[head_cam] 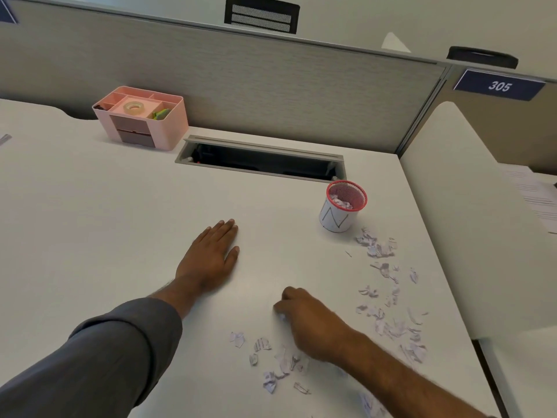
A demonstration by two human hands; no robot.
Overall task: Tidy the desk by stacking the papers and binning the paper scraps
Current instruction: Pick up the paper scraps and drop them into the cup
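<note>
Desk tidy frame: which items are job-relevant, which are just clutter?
Job: torn white paper scraps; red mesh bin cup, scraps already inside; right hand gripping a scrap; printed sheets far right.
Lying about: pink plastic desk organiser; clear tape roll; left hand resting flat.

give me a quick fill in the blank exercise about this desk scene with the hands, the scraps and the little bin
1. The left hand rests flat on the white desk with its fingers ____.
2. The small mesh bin with the red rim already holds some ____.
3. The roll of clear tape sits in the ____ plastic desk organiser.
4. The right hand has its fingers ____ round torn white paper scraps.

Missing words: straight; paper scraps; pink; curled
</note>
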